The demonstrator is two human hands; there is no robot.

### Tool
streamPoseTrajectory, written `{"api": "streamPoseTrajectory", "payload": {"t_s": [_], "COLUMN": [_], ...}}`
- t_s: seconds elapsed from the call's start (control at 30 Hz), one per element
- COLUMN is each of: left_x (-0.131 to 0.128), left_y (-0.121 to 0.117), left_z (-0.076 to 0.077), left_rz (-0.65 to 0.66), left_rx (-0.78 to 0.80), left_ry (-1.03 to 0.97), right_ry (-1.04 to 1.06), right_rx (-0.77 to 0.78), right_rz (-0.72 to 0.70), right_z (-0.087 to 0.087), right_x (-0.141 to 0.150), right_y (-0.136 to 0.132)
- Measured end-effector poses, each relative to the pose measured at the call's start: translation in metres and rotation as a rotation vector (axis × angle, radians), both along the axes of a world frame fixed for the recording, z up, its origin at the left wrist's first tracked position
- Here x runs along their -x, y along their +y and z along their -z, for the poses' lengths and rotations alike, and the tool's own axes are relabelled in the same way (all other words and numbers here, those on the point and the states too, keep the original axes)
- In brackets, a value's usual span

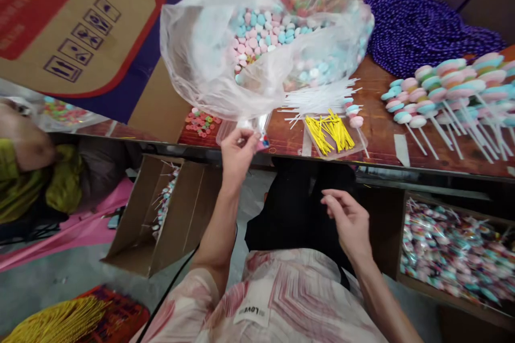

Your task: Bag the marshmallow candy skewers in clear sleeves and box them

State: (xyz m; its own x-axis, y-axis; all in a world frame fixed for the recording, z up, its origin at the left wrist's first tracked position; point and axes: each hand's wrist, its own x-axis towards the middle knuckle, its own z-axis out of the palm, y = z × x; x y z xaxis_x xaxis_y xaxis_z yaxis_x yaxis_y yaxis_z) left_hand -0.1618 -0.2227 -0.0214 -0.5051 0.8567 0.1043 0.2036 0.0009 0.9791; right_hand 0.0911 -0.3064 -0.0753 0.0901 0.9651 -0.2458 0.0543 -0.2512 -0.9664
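At the table's front edge, my left hand [238, 154] has thumb and fingers pinched together on a clear plastic wrapper [263, 123] with a bit of blue and red print. My right hand [348, 220] hovers over my lap, fingers loosely curled and a little apart, with nothing seen in it. Between and beyond the hands lie white sticks [317, 97] and a clear tray of yellow twist ties [330, 133]. A candy skewer [354, 115] on a white stick rests on that tray's right side. Small red and green ring candies [202, 122] are heaped left of the wrappers.
A large open plastic bag [189, 53] of pastel candies stands behind. Candy skewers [450, 86] and purple beaded strands [414, 21] lie right. A big carton [120, 59] leans left. Below are an open box [177, 220] and a box of wrapped candies [454, 252]. Another person's arm [24, 136] shows left.
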Motion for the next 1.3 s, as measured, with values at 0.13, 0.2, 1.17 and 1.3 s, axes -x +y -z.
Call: {"api": "streamPoseTrajectory", "payload": {"t_s": [0.13,0.2,1.17,1.3], "left_x": [-0.067,-0.093,-0.143,-0.135], "left_y": [-0.042,-0.056,-0.075,-0.071], "left_z": [0.012,0.02,0.042,0.033], "left_rz": [0.066,0.081,0.169,0.166], "left_rx": [0.025,0.018,0.135,0.186], "left_ry": [-0.253,-0.319,-0.783,-0.918], "right_ry": [0.167,0.274,0.085,0.016], "right_rx": [-0.057,-0.072,-0.173,-0.166], "right_rz": [-0.079,0.026,0.139,0.101], "right_z": [-0.019,-0.023,-0.009,-0.009], "right_x": [0.046,0.06,0.023,0.016], "right_y": [0.011,0.017,0.008,0.006]}}
